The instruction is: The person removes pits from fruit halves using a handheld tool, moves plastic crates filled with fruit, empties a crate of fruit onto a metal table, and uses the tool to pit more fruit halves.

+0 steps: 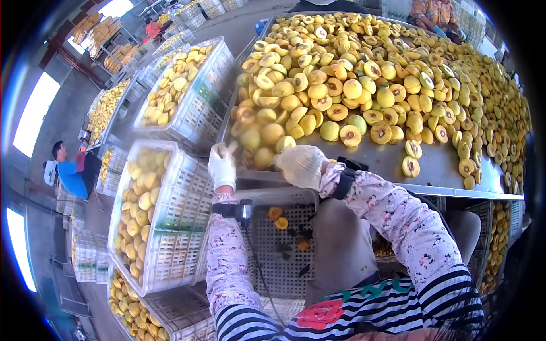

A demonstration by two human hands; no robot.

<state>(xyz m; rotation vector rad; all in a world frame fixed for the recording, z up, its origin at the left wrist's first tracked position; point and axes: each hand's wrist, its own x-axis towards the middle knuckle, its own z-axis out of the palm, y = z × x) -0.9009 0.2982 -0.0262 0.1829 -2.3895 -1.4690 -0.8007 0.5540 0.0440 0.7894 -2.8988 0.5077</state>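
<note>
My left hand (222, 167), in a white glove, is at the near left corner of the metal table (324, 149), beside the piled yellow peaches (352, 89). Its thumb stands apart from the fingers, and no fruit shows in it. My right hand (301, 166) wears a cream knit glove and is curled over the table's near edge, close to a peach half (285, 143). Its fingertips are turned under and hidden, so what they hold cannot be seen. Many of the peaches are cut in half, some with brown centres showing. Those nearest the left hand look blurred.
Below my hands a crate (264, 196) holds a few peach pieces and leaves. White crates of peaches (165, 238) stand stacked at left, with another crate (207, 108) behind. A person in blue (74, 173) sits far left; another person (435, 17) is across the table.
</note>
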